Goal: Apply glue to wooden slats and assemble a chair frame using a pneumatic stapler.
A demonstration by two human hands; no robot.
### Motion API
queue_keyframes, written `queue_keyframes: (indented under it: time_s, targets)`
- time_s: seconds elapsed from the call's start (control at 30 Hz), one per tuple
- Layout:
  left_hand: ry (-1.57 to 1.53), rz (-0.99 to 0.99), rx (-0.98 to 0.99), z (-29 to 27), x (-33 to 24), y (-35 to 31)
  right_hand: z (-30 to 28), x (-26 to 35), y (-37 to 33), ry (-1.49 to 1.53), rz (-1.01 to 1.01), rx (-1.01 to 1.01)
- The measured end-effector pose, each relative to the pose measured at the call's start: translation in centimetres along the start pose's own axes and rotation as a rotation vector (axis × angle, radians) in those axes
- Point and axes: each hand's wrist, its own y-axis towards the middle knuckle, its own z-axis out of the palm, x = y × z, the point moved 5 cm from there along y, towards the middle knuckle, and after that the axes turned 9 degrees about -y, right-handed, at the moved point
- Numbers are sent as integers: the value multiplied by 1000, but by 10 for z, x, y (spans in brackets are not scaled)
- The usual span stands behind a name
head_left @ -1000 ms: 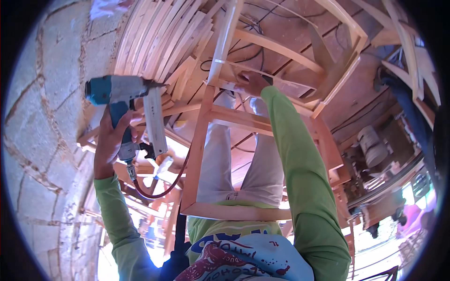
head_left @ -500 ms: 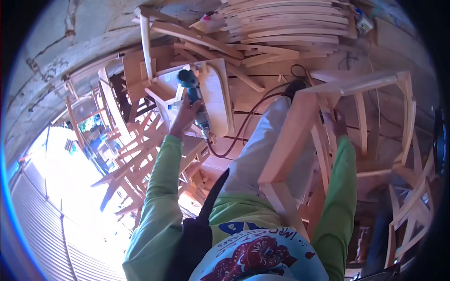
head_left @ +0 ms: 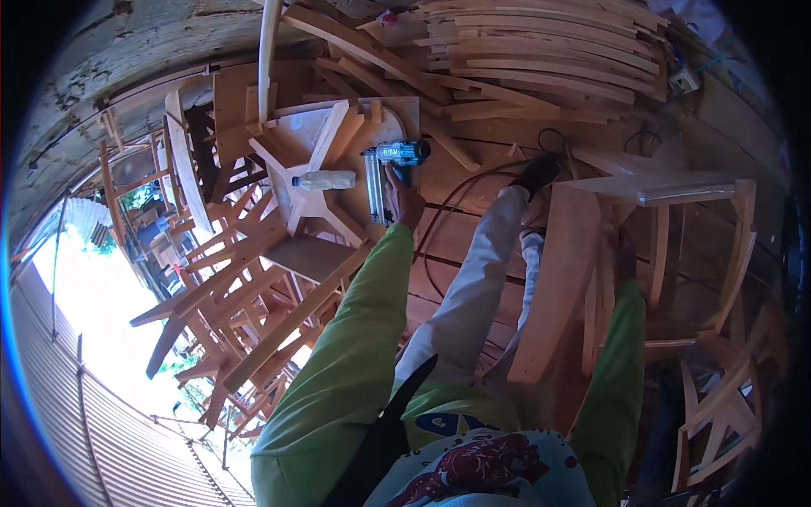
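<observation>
My left hand (head_left: pixel 408 205) is wrapped round the grip of a teal air nail gun (head_left: pixel 399 153). The tool's silver magazine (head_left: pixel 375 188) points down beside my fingers, over a pale board. In shadow on the right, my right hand (head_left: pixel 623 257) grips an upright part of a wooden chair frame (head_left: pixel 553 283); part of its fingers is hidden by the wood. The frame stands tilted beside my legs, its wide front piece nearest me. Left of the nail gun a clear plastic bottle (head_left: pixel 329 180) lies on a star-shaped wooden base (head_left: pixel 311 203).
A red-brown hose (head_left: pixel 429 245) curves over the floor past my shoe (head_left: pixel 541 172). Long wooden strips (head_left: pixel 541 51) are stacked at the back. Stacked chair parts (head_left: pixel 245 304) crowd the left, and more frames (head_left: pixel 726 406) stand at the lower right.
My left hand has swung the nail gun right and turned it, so its head now points right. The bottle has come into fuller view. The chair frame has shifted, with my right hand still on it.
</observation>
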Motion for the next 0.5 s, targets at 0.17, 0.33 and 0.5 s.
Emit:
queue_keyframes:
  time_s: [0.17, 0.33, 0.5]
  targets:
    - [10, -17, -126, 9, -2, 6, -5, 14, -6, -81, -20, 9]
    - [-9, 37, -214, 14, 31, 26, -7, 3, -4, -21, -17, 70]
    - [223, 382, -345, 22, 76, 51, 13, -16, -20, -708, -490, -147]
